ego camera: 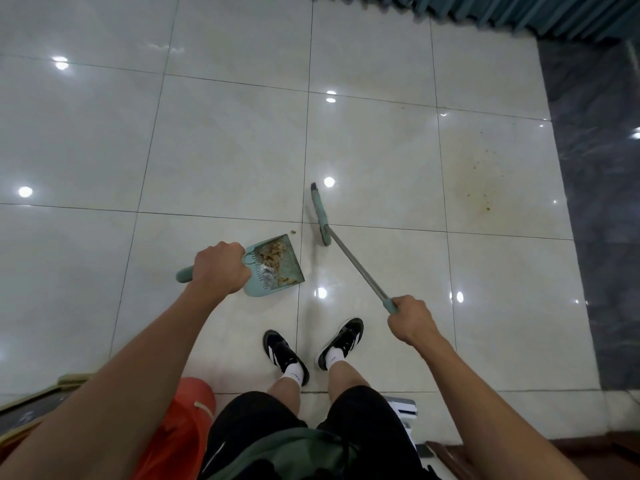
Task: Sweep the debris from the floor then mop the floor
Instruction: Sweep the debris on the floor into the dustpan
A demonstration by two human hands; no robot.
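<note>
Debris mostly sits inside the teal dustpan, piled toward its far end, ahead of the left hand. One stray crumb lies on the tile just past the pan's far corner, between the pan and the broom head. More specks and a brownish stain sit well out to the right, forward of the right hand. Left hand is wrapped tight round the dustpan handle where it meets the pan; whether the pan lip touches the floor, can't tell. Right hand is closed round the teal grip at the top of the broom handle, shaft slanting forward-left to the head, which lies just right of the pan, apart from it. My read: sweeping is mid-way, mopping not started. To do this step well: press the pan lip flat on the tile so nothing slides under, and keep the pan level so the load doesn't spill. Draw the broom head in short strokes toward the pan mouth, picking up the stray crumb first. Then shift right, gather the scattered specks into one line and bring the pan to them. The stain probably won't sweep; leave it for the mop. Orange bucket sits below the left forearm.
</note>
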